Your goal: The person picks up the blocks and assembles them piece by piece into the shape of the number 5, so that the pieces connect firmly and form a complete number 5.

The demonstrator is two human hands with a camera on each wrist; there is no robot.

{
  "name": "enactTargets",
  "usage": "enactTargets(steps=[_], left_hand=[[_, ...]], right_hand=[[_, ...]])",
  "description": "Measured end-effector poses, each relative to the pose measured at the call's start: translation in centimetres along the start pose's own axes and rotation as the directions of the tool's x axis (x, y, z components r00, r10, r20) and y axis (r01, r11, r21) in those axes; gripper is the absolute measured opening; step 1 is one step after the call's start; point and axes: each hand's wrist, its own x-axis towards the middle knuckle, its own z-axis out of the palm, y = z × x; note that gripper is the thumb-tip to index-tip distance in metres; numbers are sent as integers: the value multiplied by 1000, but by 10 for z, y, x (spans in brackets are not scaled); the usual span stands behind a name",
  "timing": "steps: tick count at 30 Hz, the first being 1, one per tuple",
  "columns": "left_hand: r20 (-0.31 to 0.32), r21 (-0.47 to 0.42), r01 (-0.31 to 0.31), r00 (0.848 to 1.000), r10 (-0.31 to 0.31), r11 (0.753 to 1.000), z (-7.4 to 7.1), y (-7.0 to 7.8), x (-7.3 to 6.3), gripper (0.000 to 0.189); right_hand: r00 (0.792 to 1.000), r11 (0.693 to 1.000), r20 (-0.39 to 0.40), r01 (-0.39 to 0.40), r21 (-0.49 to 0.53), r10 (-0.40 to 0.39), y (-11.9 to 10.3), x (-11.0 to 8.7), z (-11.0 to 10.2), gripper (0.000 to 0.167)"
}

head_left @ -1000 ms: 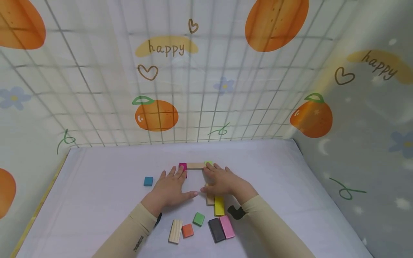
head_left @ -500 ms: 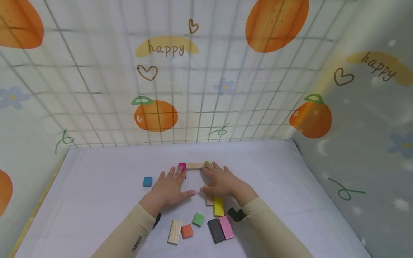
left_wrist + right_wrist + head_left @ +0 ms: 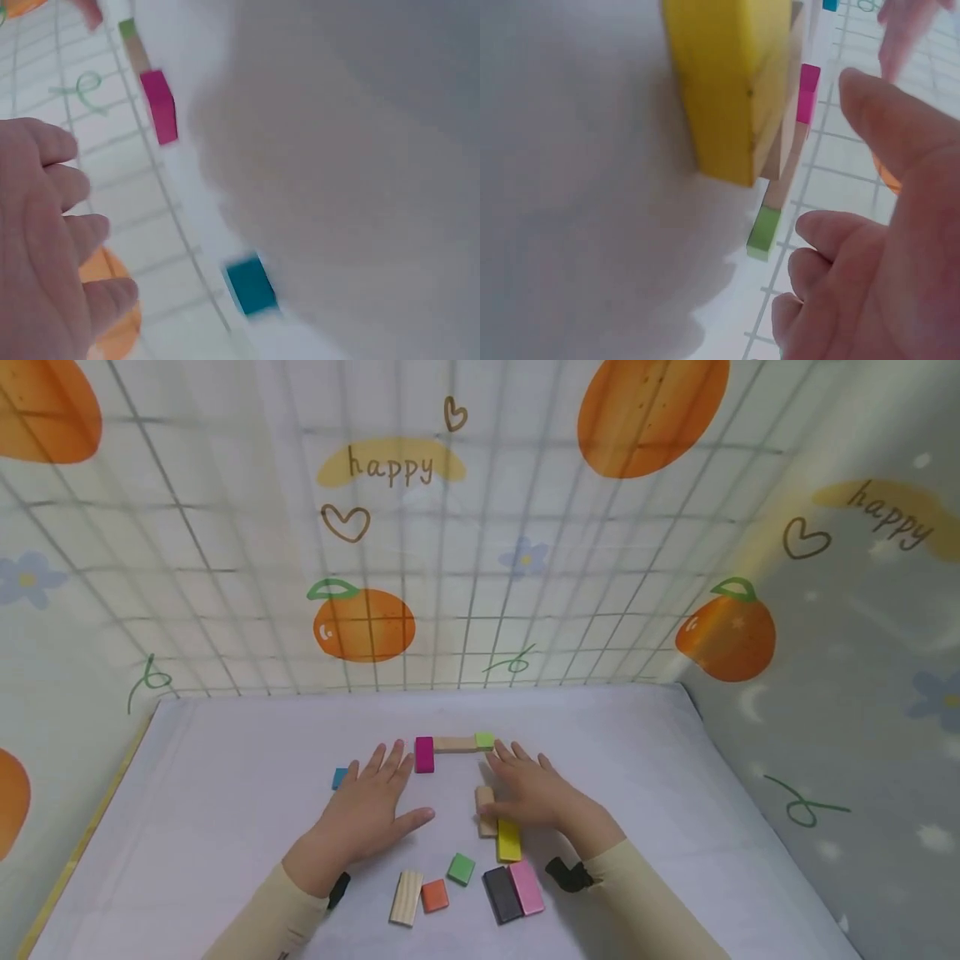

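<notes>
A magenta block (image 3: 424, 755), a plain wooden block (image 3: 454, 745) and a light green block (image 3: 484, 742) form a row toward the back of the white table. To the left of the magenta block is my left hand (image 3: 363, 814), fingers spread and holding nothing. It partly covers a blue block (image 3: 340, 778) in the head view; the left wrist view shows that blue block (image 3: 251, 285) whole. My right hand (image 3: 547, 793), also spread and without a hold, is nearest the light green block. Its thumb overlaps another wooden block (image 3: 485, 797), beside a yellow block (image 3: 509, 843).
Toward the front lie a wooden block (image 3: 406, 898), an orange block (image 3: 435, 896), a green block (image 3: 461, 869), a black block (image 3: 503, 896) and a pink block (image 3: 527, 887). A printed curtain (image 3: 247, 610) hangs behind the table.
Both hands have come away from the row and moved apart, the left to the left and the right to the right. The magenta and light green blocks are now uncovered; the blue one is partly covered.
</notes>
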Motion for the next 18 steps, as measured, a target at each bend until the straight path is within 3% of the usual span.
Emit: enactTargets(steps=[3, 5, 7, 10, 13, 18], left_hand=[[19, -11, 18, 1000, -18, 1000, 2, -8, -27, 94], [60, -18, -7, 998, 8, 1000, 8, -9, -47, 95], [108, -22, -65, 992, 67, 998, 16, -4, -66, 98], [170, -26, -170, 970, 172, 985, 27, 6, -89, 100], [200, 15, -250, 949, 242, 968, 35, 14, -105, 103], [194, 129, -315, 938, 288, 940, 46, 19, -124, 106]], right_hand=[[1000, 1000, -1, -16, 7, 16, 4, -12, 4, 95], [1000, 1000, -1, -27, 1, 27, 7, -19, 8, 96], [1000, 1000, -7, -23, -3, 23, 8, -28, 10, 94], [1000, 1000, -15, 8, -3, -8, 8, -40, 10, 93], [1000, 1000, 0, 30, 5, -30, 4, -50, 11, 92], [999, 999, 44, 32, 9, -32, -3, -64, 20, 91]])
